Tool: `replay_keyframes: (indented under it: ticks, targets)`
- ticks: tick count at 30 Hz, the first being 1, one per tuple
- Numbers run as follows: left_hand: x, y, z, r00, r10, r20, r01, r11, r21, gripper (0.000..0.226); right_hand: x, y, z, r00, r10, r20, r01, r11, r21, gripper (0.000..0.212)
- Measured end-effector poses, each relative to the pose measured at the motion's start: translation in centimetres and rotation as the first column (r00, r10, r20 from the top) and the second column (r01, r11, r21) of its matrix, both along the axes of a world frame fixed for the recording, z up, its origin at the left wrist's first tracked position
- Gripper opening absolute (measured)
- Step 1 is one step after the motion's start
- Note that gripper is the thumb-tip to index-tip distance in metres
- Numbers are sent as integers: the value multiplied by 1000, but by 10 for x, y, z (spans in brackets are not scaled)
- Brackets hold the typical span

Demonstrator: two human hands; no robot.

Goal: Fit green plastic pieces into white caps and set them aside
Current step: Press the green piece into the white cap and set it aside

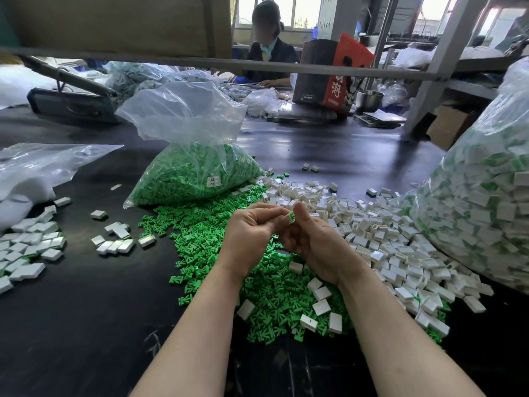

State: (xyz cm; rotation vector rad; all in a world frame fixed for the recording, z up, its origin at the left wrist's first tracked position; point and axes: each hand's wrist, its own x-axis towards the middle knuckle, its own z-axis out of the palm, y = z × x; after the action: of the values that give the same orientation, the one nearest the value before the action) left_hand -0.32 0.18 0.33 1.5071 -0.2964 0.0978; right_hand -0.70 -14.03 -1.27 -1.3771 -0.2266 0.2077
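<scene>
Centrally, above the loose heap of green plastic pieces (229, 253) near the front edge of the dark desk (86, 325), a small white cap (289, 218) with a green piece showing in its open end is pinched between the curled fingertips of the left hand (249, 236) and right hand (315, 242). Unfilled white caps (372, 233) are heaped just right. Finished caps (31, 247) are scattered toward the left edge. Farther back, a clear bag of green pieces (194, 173) is seen.
</scene>
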Motion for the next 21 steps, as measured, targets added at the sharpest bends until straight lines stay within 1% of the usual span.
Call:
replay_keyframes:
  ticks: [13,18,21]
  targets:
    - [3,-1,-2,1000,-13,1,13,999,-30,25,1,0,0,1000,-2,-9,2,1000,-5,57]
    - [3,-1,-2,1000,-15,-7,14,999,-40,24,1,-1,1,1000,10,-13,-10,1000,18,54]
    - [3,0,-3,1000,-19,-7,18,999,-44,23,1,-1,1,1000,10,-13,-10,1000,16,58]
